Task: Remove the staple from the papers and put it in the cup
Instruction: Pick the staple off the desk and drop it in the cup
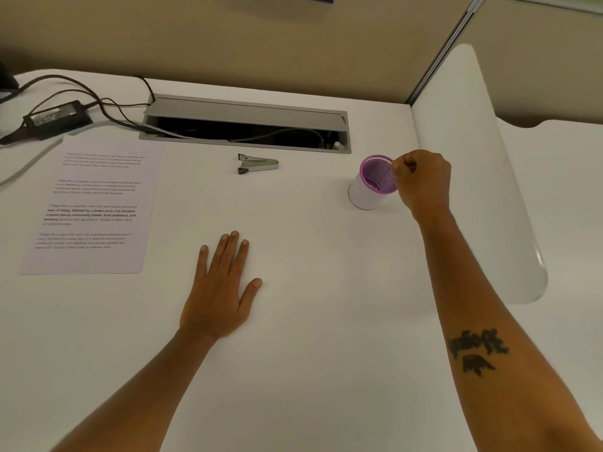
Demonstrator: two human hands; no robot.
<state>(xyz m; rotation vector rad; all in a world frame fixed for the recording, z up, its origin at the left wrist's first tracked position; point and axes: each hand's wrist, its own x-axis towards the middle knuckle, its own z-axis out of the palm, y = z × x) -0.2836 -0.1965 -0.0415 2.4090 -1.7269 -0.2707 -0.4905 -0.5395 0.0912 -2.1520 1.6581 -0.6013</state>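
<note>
The printed papers [94,203] lie flat at the left of the white desk. A metal staple remover [257,164] rests on the desk at the centre back. A purple mesh cup [373,182] with a white wrap stands at the right. My right hand [422,184] hovers at the cup's right rim with fingers pinched together; the staple is too small to make out. My left hand [217,288] lies flat on the desk, palm down, fingers apart, holding nothing.
An open grey cable tray [244,123] sits at the back of the desk. A black power adapter [57,117] and cables lie at the back left. A white divider panel [473,158] stands along the right side, close to the cup.
</note>
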